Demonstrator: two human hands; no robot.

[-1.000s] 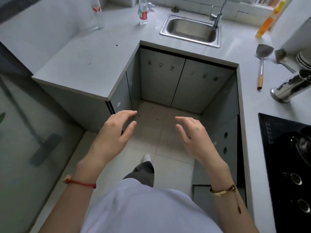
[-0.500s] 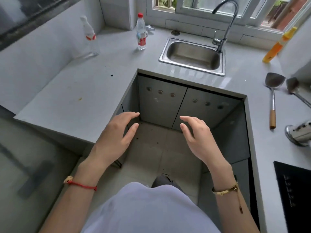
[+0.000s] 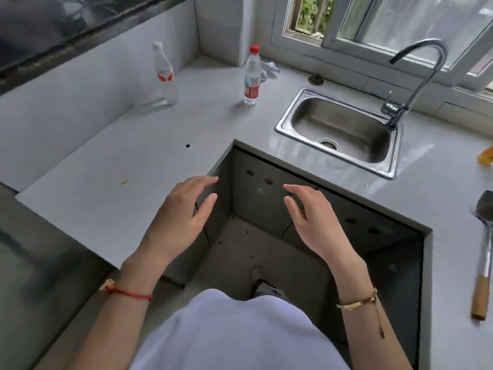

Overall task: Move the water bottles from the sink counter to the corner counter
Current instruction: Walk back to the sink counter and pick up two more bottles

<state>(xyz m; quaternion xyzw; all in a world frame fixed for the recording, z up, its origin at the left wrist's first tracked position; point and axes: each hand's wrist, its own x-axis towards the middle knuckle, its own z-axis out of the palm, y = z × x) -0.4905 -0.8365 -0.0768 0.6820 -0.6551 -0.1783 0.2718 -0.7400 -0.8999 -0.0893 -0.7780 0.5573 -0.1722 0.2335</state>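
Observation:
Two clear water bottles stand upright on the grey counter. One with a red cap and red label is left of the steel sink. The other, with a white cap and a red-and-white label, stands further left against the wall. My left hand and my right hand hover side by side in front of the counter's inner corner, fingers spread and curved, holding nothing. Both hands are well short of the bottles.
A curved tap rises at the sink's right. A crumpled plastic wrapper lies behind the red-capped bottle. A wooden-handled spatula lies on the right counter, and an orange-yellow object shows at the right edge. Cabinet doors are below.
The view has tilted up and moved closer to the sink corner, so the bottles and window now show larger. Both hands stay empty in the same spread pose.

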